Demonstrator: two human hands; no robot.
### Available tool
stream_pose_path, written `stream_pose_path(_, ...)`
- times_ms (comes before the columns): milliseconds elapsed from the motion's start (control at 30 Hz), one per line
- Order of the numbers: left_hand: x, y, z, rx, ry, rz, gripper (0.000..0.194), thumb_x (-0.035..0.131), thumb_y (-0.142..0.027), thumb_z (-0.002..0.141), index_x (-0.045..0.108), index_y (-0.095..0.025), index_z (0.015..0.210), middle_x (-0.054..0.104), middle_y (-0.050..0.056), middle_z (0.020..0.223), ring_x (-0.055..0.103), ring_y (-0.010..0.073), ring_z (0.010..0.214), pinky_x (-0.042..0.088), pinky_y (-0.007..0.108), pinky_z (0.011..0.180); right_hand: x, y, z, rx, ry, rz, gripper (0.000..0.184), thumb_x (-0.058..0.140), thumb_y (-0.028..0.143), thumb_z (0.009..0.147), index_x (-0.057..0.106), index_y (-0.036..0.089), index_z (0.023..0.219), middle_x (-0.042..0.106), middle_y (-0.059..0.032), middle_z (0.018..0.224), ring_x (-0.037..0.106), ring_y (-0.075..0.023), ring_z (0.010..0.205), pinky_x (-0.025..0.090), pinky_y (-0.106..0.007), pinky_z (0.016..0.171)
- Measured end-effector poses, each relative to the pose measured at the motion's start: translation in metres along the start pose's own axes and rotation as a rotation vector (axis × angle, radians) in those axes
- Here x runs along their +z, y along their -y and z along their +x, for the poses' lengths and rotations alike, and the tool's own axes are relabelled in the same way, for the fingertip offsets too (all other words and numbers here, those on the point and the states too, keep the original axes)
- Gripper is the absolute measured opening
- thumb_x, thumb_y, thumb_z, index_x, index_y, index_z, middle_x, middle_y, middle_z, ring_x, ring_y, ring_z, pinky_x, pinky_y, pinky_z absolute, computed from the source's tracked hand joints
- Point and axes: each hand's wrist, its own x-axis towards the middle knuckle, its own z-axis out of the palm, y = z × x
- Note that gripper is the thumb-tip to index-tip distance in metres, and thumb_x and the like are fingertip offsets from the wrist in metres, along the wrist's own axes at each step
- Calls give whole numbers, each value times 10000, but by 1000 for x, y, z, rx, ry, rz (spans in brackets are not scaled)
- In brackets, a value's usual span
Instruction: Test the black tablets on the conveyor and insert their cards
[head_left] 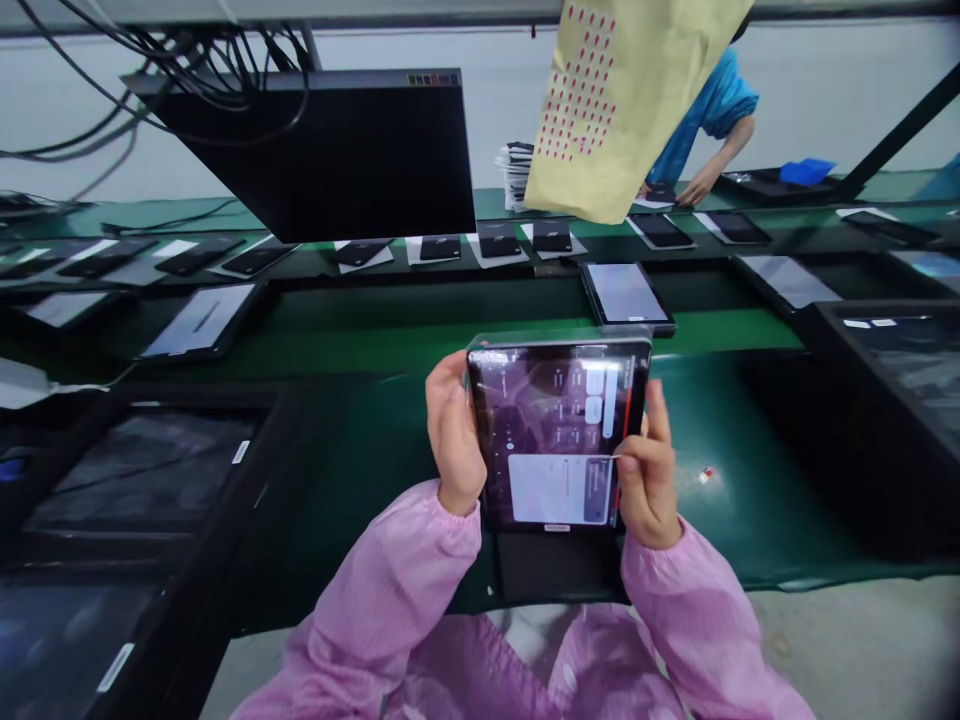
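A tablet [540, 430] with a lit purple screen is held up in front of me, clear film showing along its top edge. My left hand [455, 435] grips its left side, fingers closed round the edge and partly hidden behind it. On the right edge is my right hand [649, 470], its thumb and a finger at the screen's side and the others behind. White panels show on the display, with a small label on the lower bezel. Beneath the tablet, a dark flat thing [559, 570] lies at the bench's near edge; its kind is unclear.
Black trays [281, 410] flank me on the left and right [832, 330]. Beyond the green bench [360, 430], another tablet [626, 295] and several more line the belts. A monitor [322, 150] and a yellow sheet [600, 190] hang overhead. A co-worker in blue [701, 120] handles something at the back.
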Motion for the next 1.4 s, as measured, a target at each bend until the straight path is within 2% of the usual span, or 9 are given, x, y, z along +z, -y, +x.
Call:
stream_pose_path(167, -2, 2, -15, 85, -22, 5, 279, 535, -383, 910, 611, -235, 1134, 651, 35, 1099, 626, 167, 1037, 494, 270, 903, -9, -15, -12, -139, 161, -219, 147, 484, 133, 910, 571, 251, 919, 260, 10, 1613, 300, -263, 1465, 382, -470, 1085)
stream_pose_path(300, -3, -1, -14, 139, 114, -3, 373, 565, -421, 864, 583, -286, 1212, 592, 26, 1141, 598, 176, 1032, 495, 293, 898, -14, -15, -16, -164, 196, -278, 140, 465, 130, 897, 547, 238, 861, 351, -24, 1574, 392, -292, 1405, 434, -494, 987)
stream_pose_path(367, -4, -7, -2, 240, 201, 26, 407, 566, -453, 847, 558, -299, 1224, 579, 17, 1048, 597, 158, 910, 511, 282, 803, -14, -13, -14, -169, 198, -285, 138, 462, 137, 893, 549, 243, 881, 417, -52, 1536, 436, -298, 1369, 442, -510, 965)
stream_pose_path(467, -5, -30, 26, 362, 451, 175, 394, 484, -527, 895, 546, -274, 1190, 522, -21, 778, 517, 108, 622, 447, 219, 560, -12, -10, -10, -213, 224, -298, 153, 463, 137, 886, 553, 255, 923, 486, -75, 1485, 461, -300, 1348, 432, -539, 978)
stream_pose_path(533, -1, -52, 46, 327, 704, 311, 407, 490, -551, 899, 578, -229, 1131, 504, -31, 700, 466, 90, 535, 380, 200, 471, -11, -7, -8, -256, 243, -308, 156, 466, 130, 884, 549, 255, 928, 501, -81, 1472, 466, -295, 1344, 432, -544, 984)
stream_pose_path(633, 14, -85, 66, 228, 1057, 638, 279, 558, -426, 887, 606, -173, 993, 577, 13, 826, 505, 86, 601, 411, 193, 506, -10, -3, -7, -285, 237, -313, 146, 477, 119, 880, 542, 246, 910, 480, -78, 1489, 448, -288, 1350, 452, -532, 966)
stream_pose_path(700, 25, -97, 71, 214, 1196, 803, 191, 503, -322, 906, 592, -165, 967, 598, 30, 909, 523, 84, 644, 431, 188, 543, -10, -1, -7, -291, 217, -303, 150, 481, 108, 873, 540, 242, 904, 443, -63, 1517, 421, -285, 1365, 460, -524, 959)
stream_pose_path(1100, 43, -104, 67, 375, 1371, 794, 291, 371, -149, 860, 631, -156, 991, 685, 71, 903, 636, 156, 763, 507, 250, 702, -15, 6, -17, -337, 196, -347, 200, 493, 69, 826, 576, 231, 909, 304, -27, 1594, 321, -319, 1422, 447, -556, 965)
stream_pose_path(1400, 47, -115, 60, 341, 1420, 808, 331, 400, -100, 769, 627, -181, 996, 698, 45, 871, 639, 150, 698, 520, 240, 666, -20, 13, -24, -297, 180, -264, 213, 517, 90, 832, 598, 261, 930, 447, -35, 1515, 343, -318, 1426, 430, -593, 1006)
